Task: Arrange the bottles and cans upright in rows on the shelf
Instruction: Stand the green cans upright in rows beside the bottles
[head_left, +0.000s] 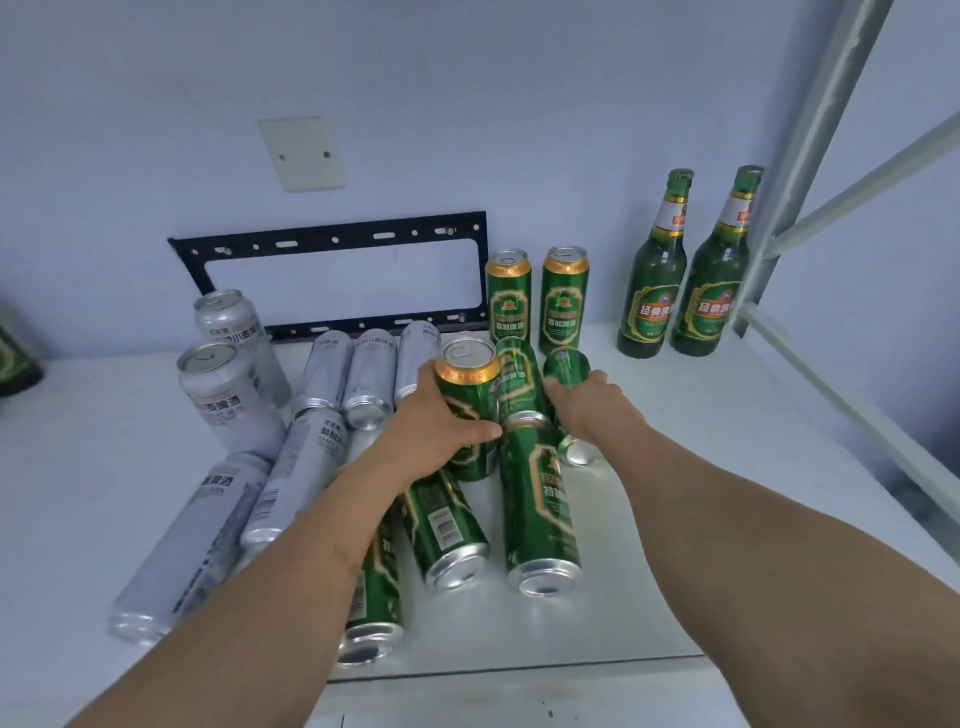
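My left hand grips an upright green can near the middle of the white shelf. My right hand is curled over a green can that lies on its side. Two green cans stand upright at the back, and two green bottles stand at the back right. Several more green cans lie flat in front of my hands. Two silver cans stand upright at the left, with several silver cans lying around them.
A black metal bracket is fixed to the wall behind the cans. A grey shelf upright with a diagonal brace runs along the right side. A dark green object shows at the far left edge.
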